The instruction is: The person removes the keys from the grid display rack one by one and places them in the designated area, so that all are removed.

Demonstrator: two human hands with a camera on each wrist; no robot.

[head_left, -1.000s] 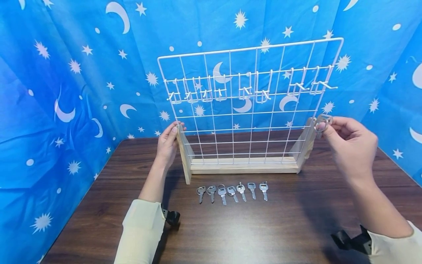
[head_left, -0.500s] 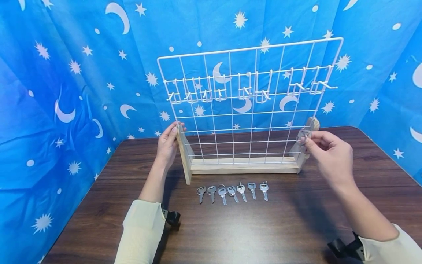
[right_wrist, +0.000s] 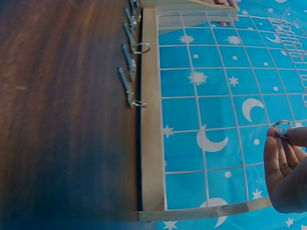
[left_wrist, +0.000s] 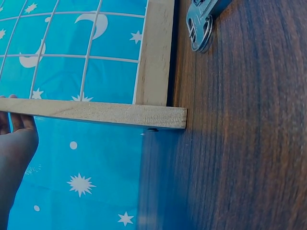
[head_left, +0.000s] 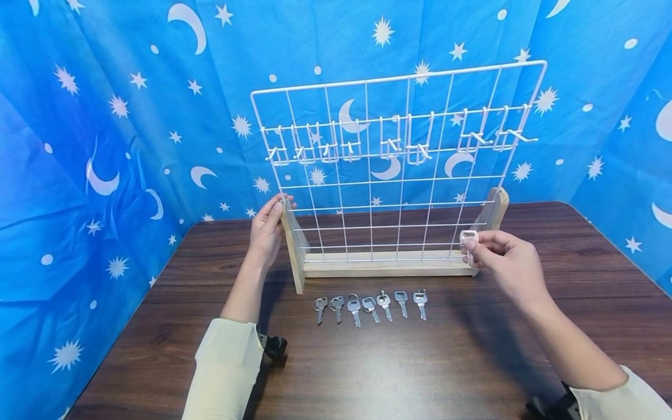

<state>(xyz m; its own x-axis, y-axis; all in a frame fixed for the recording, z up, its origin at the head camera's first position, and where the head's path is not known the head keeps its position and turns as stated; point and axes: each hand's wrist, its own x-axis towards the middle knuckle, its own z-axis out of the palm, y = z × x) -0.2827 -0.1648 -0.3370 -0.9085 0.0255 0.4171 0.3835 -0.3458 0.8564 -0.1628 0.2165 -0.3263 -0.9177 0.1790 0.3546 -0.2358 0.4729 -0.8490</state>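
Note:
A white wire grid rack on a wooden base stands upright in the head view, several hooks hanging along its upper part. My left hand grips the rack's left wooden side piece, thumb in front; in the left wrist view that hand shows at the left edge. Between thumb and fingers, my right hand pinches a silver key with a ring, held in front of the rack's lower right corner. The right wrist view shows the ring above the pinching fingertips.
Several silver keys with rings lie in a row on the dark wooden table, in front of the base. Behind the rack hangs a blue cloth with white moons and stars. The right wooden side piece stands beside the right hand.
My right hand has moved down and left with the key, from beside the rack's right side piece to in front of its lower right corner. The left hand keeps its grip, unmoved.

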